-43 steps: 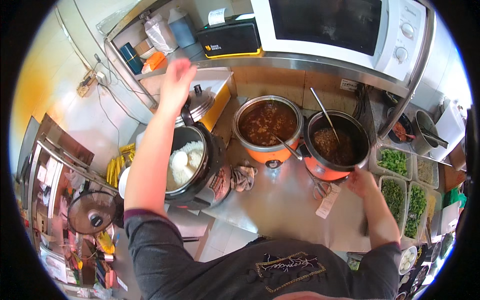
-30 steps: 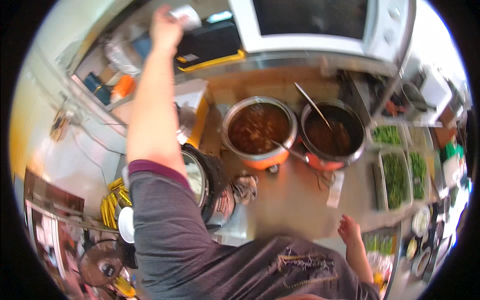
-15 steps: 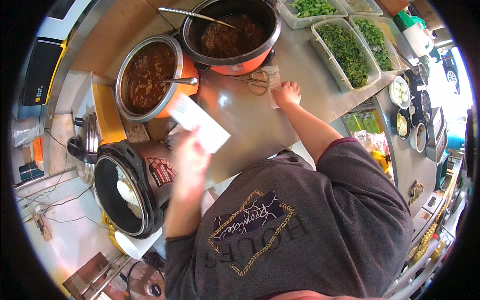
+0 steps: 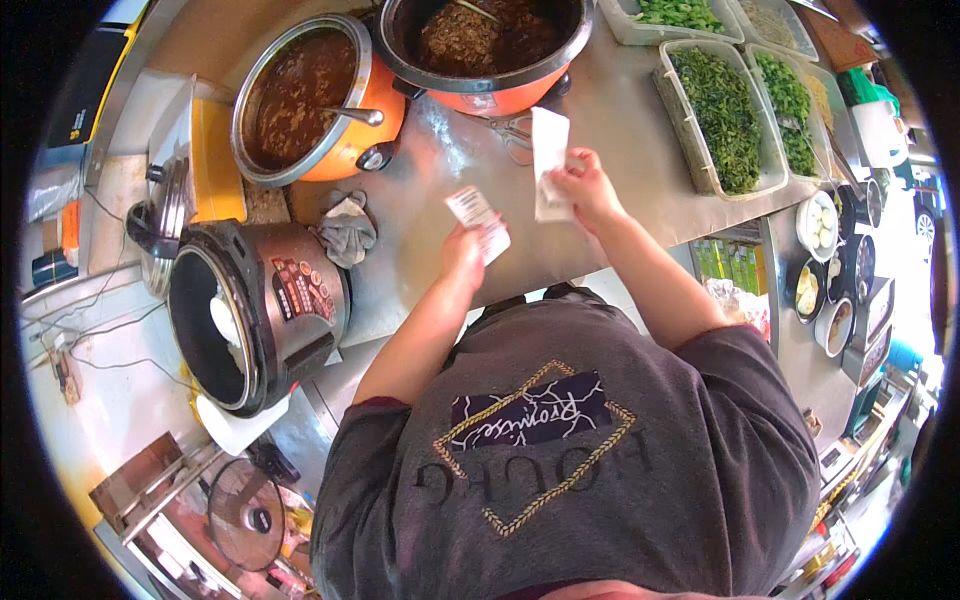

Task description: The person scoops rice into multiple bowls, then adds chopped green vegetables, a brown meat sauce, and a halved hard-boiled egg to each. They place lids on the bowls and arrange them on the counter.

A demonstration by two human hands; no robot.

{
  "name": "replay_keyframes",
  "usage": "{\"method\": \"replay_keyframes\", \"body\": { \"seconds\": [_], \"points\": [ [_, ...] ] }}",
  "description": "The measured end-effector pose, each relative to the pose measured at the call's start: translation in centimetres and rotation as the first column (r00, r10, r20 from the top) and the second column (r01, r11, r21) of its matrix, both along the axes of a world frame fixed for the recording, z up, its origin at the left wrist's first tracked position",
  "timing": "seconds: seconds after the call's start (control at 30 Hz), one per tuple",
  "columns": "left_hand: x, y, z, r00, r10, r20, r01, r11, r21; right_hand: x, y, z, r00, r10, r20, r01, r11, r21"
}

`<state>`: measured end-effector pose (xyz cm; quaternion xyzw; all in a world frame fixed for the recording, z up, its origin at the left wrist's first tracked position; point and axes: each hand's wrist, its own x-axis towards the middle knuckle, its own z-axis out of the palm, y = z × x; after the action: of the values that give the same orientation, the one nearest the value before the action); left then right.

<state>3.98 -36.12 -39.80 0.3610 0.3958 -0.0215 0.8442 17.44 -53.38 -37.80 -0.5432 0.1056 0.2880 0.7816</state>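
Note:
Closed round a white printed paper slip (image 4: 474, 212), my left hand (image 4: 463, 257) is over the near part of the steel counter (image 4: 420, 205). To its right, my right hand (image 4: 592, 190) pinches a longer white paper slip (image 4: 549, 140) that stands up from the fingers. The two slips are apart. Behind the longer slip, a pair of scissors (image 4: 514, 140) lies on the counter, partly hidden by the paper.
Two orange pots of brown stew (image 4: 385, 85) (image 4: 480, 100) stand at the back left, spoons in them. A rice cooker (image 4: 290, 300) sits open at the left beside a grey cloth (image 4: 347, 230). Plastic tubs of chopped greens (image 4: 715, 125) line the back right; bowls (image 4: 817, 225) stand farther right.
My right hand has lifted its slip off the counter. My left hand has moved right, toward the right hand, and its slip is now turned with the print showing.

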Motion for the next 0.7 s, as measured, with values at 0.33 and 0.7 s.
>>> {"method": "replay_keyframes", "body": {
  "seconds": [0.33, 0.7],
  "points": [
    [2.7, -5.4, 4.5, 0.982, 0.033, 0.184, 0.016, 0.965, -0.260, -5.7, -1.4, 4.5, 0.518, 0.582, 0.626, 0.052, 0.709, -0.703],
    [2.8, 0.5, 1.5, 0.827, 0.521, 0.210, -0.502, 0.853, -0.142, -3.5, -6.8, 3.0, 0.426, 0.818, 0.385, -0.301, 0.530, -0.793]
  ]
}}
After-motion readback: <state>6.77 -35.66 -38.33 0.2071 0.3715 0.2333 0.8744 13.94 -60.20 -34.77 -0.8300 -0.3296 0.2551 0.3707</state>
